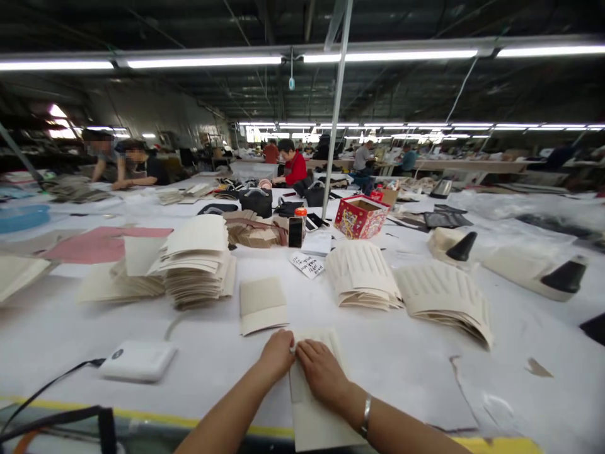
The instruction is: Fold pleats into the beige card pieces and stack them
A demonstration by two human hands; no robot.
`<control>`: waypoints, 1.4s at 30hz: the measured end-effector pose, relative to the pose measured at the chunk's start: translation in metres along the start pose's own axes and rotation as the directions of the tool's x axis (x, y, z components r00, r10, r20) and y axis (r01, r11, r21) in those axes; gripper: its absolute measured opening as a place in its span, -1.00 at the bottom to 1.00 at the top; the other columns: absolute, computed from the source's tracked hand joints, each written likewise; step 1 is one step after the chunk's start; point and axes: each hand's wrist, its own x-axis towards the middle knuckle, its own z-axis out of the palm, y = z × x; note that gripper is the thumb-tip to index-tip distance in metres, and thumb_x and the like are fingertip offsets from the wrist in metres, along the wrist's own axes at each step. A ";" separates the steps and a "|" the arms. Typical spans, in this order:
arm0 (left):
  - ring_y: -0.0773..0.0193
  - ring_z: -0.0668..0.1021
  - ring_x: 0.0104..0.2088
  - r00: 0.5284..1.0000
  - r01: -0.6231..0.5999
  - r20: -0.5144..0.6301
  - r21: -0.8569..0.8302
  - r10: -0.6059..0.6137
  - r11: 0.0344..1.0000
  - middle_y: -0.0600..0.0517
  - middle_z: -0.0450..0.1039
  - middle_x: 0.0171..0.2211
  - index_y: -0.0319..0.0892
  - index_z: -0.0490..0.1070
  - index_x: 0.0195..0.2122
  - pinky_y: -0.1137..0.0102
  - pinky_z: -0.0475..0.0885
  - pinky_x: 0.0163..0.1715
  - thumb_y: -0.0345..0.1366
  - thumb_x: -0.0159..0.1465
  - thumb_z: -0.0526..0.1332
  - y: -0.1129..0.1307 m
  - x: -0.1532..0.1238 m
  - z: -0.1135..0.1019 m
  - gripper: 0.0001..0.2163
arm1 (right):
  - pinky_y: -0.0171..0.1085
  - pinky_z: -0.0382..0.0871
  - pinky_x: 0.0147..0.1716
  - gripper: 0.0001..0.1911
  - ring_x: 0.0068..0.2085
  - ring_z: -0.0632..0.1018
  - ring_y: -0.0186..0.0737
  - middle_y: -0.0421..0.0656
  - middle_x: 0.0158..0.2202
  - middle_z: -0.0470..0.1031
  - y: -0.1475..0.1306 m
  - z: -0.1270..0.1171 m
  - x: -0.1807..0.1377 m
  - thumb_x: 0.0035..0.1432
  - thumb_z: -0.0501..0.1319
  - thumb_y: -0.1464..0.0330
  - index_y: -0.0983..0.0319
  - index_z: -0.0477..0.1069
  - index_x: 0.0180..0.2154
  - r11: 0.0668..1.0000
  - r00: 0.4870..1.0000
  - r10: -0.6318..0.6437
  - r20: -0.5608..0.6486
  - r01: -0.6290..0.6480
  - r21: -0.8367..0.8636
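A cream-coloured flat panel point(326, 425) lies in front of me, its near end at the table's front edge. It looks like stiff fabric or board. My left hand point(278, 354) is closed at the panel's upper left edge, with the fingers curled in a pinch. My right hand point(324, 373), a silver bracelet at its wrist, lies over the panel with its fingers flat and fingertips close to the left hand; its thumb is hidden. Just beyond the left hand rests a separate cream piece point(263, 302) with a fold line across it.
Tall stacks of cream pieces point(193, 261) stand left, and ridged stacks point(363, 274) right. A white power bank point(138, 360) with a cable lies front left. Further back are a handwritten note point(307, 265), a red patterned box point(362, 217) and black-ended tape dispensers point(543, 274). Several people work beyond.
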 end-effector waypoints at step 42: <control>0.25 0.40 -0.23 0.997 0.001 0.071 -0.166 0.011 0.986 0.01 0.36 -0.30 -0.15 0.26 -0.44 0.42 0.25 -0.20 -0.47 -0.04 0.10 0.011 -0.050 0.022 -0.87 | -0.09 0.15 0.06 -0.55 0.10 0.30 -0.05 -0.05 0.09 0.32 -0.007 0.009 -0.005 0.14 0.03 0.50 0.24 0.25 0.09 0.998 0.994 0.060 0.095 -0.063 0.025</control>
